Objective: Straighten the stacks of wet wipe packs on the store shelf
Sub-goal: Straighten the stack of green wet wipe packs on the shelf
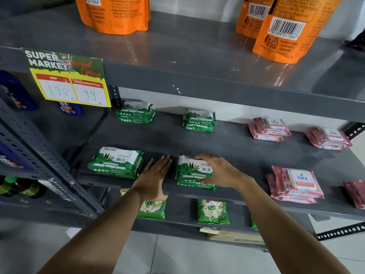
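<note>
Green Origami wet wipe stacks lie on the grey middle shelf: one at front left, one at front centre, two at the back. Pink Kara stacks sit to the right, at the front and back. My right hand grips the right side of the front centre green stack, thumb on its front edge. My left hand lies flat and open on the shelf between the two front green stacks, touching neither clearly.
Orange pouches stand on the shelf above. A price sign hangs from that shelf's edge at left. Green detergent packs sit on the lower shelf. Dark bottles fill the neighbouring rack at left.
</note>
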The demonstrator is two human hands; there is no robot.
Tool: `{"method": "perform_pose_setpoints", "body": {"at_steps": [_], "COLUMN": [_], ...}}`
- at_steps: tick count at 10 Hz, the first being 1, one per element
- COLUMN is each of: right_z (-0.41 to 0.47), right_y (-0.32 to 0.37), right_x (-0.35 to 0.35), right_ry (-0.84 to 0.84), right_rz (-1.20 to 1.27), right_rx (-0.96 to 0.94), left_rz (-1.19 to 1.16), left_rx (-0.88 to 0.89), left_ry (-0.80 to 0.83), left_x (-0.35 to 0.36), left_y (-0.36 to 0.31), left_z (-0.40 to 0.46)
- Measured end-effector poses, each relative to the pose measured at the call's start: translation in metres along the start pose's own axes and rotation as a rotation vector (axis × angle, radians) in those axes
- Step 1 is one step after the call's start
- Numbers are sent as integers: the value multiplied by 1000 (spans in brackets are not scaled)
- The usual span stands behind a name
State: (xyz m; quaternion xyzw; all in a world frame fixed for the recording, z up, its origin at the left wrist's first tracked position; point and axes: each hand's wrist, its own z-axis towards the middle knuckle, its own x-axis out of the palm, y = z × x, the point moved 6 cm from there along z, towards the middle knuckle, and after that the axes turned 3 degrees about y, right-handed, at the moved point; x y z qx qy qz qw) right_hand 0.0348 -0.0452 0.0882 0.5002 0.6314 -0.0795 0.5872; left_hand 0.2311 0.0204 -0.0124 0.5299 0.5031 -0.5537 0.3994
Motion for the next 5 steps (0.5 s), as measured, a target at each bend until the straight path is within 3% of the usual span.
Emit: {"method": "perform_pose_setpoints", "body": {"at_steps": [5], "right_z": [2], "right_y": [-2], "right_x": [-1], "right_ry": [21], "right_rz": [22], "right_rx": [-6], "left_rz": [0], "left_rx": [-3], "left_ry": [15], "left_x": [-4], "left_y": [-3], "left_z": [-1]}}
